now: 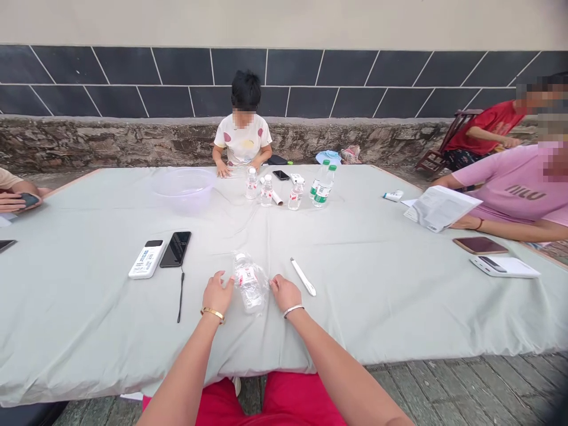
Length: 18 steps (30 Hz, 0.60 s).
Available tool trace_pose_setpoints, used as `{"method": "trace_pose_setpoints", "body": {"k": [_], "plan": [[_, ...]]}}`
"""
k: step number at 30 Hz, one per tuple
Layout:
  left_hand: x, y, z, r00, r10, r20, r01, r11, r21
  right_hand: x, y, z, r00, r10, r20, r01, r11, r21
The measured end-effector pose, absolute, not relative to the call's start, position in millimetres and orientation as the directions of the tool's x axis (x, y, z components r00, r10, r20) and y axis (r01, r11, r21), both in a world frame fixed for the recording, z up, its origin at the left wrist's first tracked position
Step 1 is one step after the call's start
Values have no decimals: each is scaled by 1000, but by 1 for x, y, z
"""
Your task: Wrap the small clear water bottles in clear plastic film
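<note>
Lying before me is a small clear bottle point(247, 277) with a white cap and a red-and-white label, inside or under a crinkled clear plastic bag point(261, 284). My left hand point(217, 293) rests at its left side, fingers apart, thumb side touching or almost touching the plastic. On the other side my right hand point(286, 293) has its fingers pinched at the bag's edge. A white pen-shaped tool point(303, 277), perhaps a slim cutter, lies just right of my right hand. Farther left are a white power bank point(147, 259) and a black phone point(176, 249) with a wrist strap.
Several bottles stand mid-table, including green-capped bottles point(324, 188) and small clear ones point(266, 191). A clear basin point(184, 183) sits back left. Across sits a person point(242, 139); another at right holds a packet point(441, 208). Cloth covers the table point(364, 307).
</note>
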<state>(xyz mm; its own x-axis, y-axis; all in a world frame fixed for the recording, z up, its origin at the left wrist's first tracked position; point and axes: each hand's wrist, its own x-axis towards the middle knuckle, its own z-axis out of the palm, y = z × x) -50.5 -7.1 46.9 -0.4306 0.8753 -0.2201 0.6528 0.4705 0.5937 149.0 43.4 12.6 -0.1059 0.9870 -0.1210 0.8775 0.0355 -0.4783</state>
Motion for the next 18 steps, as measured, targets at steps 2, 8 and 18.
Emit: {"method": "trace_pose_setpoints", "body": {"k": [2, 8, 18], "plan": [[-31, -4, 51, -364, 901, -236, 684, 431, 589, 151, 43, 15, -88, 990, -107, 817, 10, -576], [-6, -5, 39, -299, 902, -313, 639, 432, 636, 165, 21, 20, 51, 998, -41, 613, -64, -788], [-11, -10, 29, -357, 883, -305, 572, 465, 676, 126, 9, 27, -132, 989, -70, 502, 6, -865]]}}
